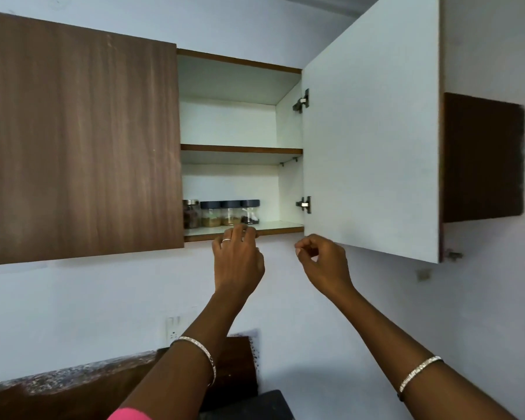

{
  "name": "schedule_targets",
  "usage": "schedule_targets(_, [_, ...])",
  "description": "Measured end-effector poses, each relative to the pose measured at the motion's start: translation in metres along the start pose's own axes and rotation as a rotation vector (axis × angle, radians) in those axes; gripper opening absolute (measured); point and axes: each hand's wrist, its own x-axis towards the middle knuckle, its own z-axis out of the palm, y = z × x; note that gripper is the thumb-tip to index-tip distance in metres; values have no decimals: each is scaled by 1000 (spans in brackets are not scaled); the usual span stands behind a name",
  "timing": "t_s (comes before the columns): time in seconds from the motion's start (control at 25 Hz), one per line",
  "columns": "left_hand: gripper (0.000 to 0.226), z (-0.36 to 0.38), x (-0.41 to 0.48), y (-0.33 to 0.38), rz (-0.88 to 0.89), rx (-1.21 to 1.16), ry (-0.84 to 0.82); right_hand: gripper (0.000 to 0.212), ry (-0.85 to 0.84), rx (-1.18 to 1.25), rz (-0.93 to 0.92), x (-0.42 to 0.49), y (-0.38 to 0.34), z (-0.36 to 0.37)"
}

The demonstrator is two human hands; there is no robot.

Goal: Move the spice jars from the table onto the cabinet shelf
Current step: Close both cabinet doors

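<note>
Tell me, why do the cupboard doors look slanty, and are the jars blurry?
Head view: the wide-angle lens stretches and slants the closed door edges; the spice jars look slightly soft; lighting is even, with no strong glare.

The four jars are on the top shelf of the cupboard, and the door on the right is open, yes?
Nearly. The head view shows the four jars on the bottom shelf, not the top one. The door on the right is open, just as you said.
</note>
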Motion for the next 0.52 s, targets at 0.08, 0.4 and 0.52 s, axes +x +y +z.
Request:
schedule_targets(0.08, [32,0,1,37,26,-67,29,11,123,-40,-86,2,1,-36])
schedule_targets(0.4, [26,10,35,191,200,-322,204,42,685,-289,-28,47,52,-151])
schedule_targets(0.52, [36,22,52,236,211,-362,148,65,449,-146,182,71,91,-177])
